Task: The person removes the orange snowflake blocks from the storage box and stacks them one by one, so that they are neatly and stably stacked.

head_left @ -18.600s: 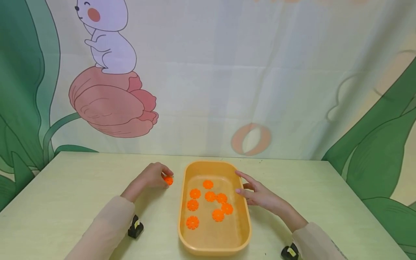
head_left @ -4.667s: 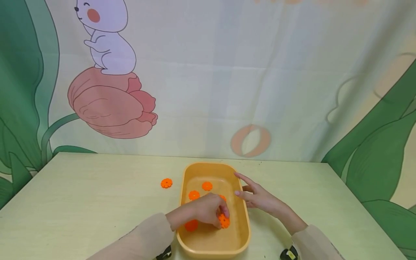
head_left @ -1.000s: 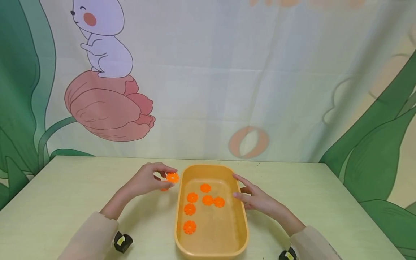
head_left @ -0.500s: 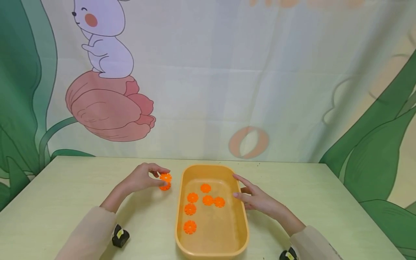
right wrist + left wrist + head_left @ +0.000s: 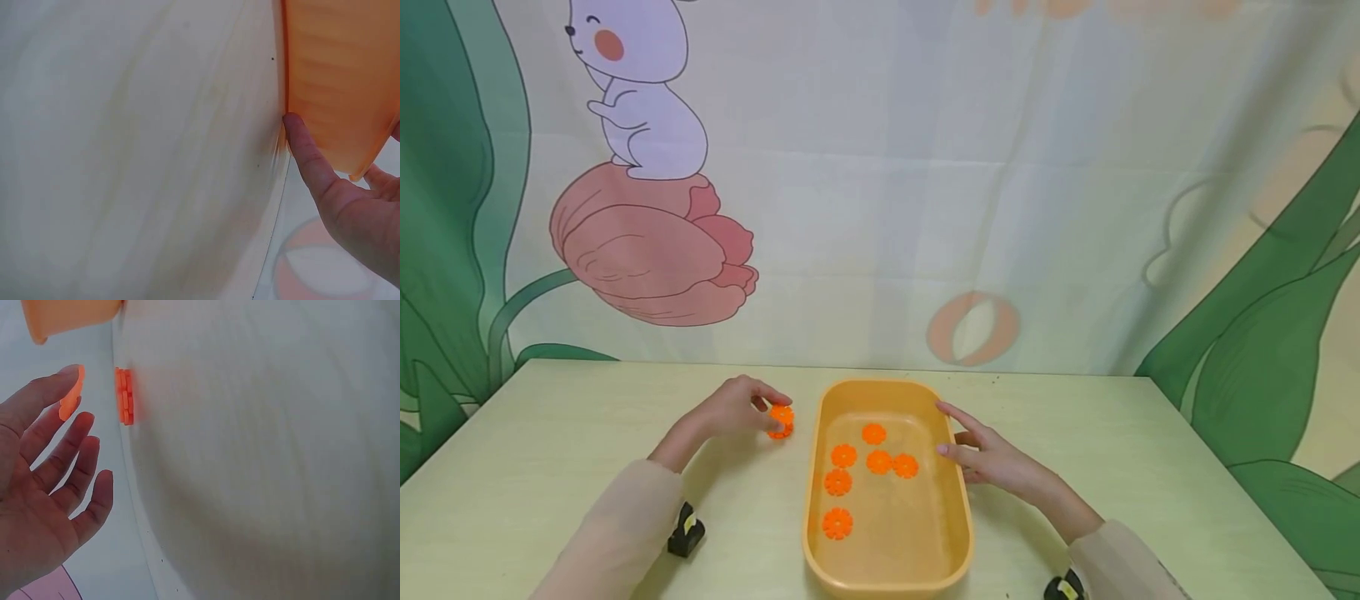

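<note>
Six discs (image 5: 837,523) in tray (image 5: 902,546); I see left hand (image 5: 730,410) pinching another disc (image 5: 72,397) above stack (image 5: 125,397), right hand (image 5: 996,456) touching tray, fingers apart.

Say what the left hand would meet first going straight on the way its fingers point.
Probably the orange stack on the table, which lies ahead of the left hand and its pinched orange piece in the left wrist view; the depth between is unclear.

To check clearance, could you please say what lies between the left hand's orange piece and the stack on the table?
Nothing; the left wrist view shows open space between the held piece and the stack.
</note>
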Tool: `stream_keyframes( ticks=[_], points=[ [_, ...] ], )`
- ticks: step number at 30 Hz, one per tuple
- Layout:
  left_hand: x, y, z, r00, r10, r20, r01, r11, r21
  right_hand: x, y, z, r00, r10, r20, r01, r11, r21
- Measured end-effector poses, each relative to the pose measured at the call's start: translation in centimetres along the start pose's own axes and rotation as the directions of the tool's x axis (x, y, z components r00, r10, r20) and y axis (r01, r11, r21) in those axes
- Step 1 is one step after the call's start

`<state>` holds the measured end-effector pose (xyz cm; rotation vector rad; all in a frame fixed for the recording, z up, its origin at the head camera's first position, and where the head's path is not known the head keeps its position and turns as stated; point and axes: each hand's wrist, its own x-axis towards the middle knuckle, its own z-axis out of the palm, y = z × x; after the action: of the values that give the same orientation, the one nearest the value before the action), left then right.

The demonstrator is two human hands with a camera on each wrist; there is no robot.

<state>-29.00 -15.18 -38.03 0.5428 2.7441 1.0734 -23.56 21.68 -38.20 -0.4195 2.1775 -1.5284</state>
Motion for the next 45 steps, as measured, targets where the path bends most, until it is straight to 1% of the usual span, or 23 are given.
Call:
stream_keyframes(
  ticks=[6, 18, 21, 28, 34, 36, 39, 42, 45],
  points=[
    [0.5, -0.2, 0.4, 0.997, -0.081, 0.016, 0.08, 0.996, 0.029, 0.1, 0.1, 0.0, 1.0, -0.003, 0.005, 0.003, 1.0, 0.004],
    [0.6, -0.2, 0.6, 0.994, -0.099, 0.043, 0.096, 0.993, 0.062, 0.2, 0.3, -0.1, 1.0, -0.007, 0.006, 0.007, 1.0, -0.002],
    [0.6, -0.2, 0.6, 0.995, -0.093, 0.046, 0.09, 0.994, 0.066, 0.1, 0.2, -0.1, 1.0, -0.004, 0.004, 0.004, 1.0, -0.002],
    [0.5, -0.4, 0.4, 0.997, -0.057, 0.056, 0.054, 0.997, 0.049, 0.0, 0.1, -0.1, 1.0, 0.001, 0.0, -0.001, 1.0, -0.003],
    [-0.1, -0.3, 0.2, 0.999, -0.022, 0.032, 0.021, 0.999, 0.044, 0.1, 0.1, -0.1, 1.0, 0.001, 0.001, -0.001, 1.0, -0.001],
    [-0.4, -0.1, 0.1, 1.0, 0.009, 0.027, -0.01, 1.0, 0.023, 0.1, 0.1, -0.1, 1.0, 0.001, 0.003, -0.001, 1.0, 0.001],
    [-0.9, 0.4, 0.2, 0.998, 0.063, 0.011, -0.062, 0.998, -0.033, 0.1, 0.2, -0.1, 1.0, 0.003, 0.002, -0.003, 1.0, 0.0],
    [-1.7, 1.3, 0.4, 0.992, 0.129, -0.014, -0.13, 0.988, -0.08, 0.1, 0.2, -0.1, 1.0, 0.005, 0.001, -0.005, 1.0, -0.002],
    [-2.4, 2.5, 0.8, 0.983, 0.178, -0.034, -0.181, 0.976, -0.124, 0.1, 0.2, -0.2, 1.0, 0.008, -0.002, -0.008, 1.0, 0.002]
  ],
)
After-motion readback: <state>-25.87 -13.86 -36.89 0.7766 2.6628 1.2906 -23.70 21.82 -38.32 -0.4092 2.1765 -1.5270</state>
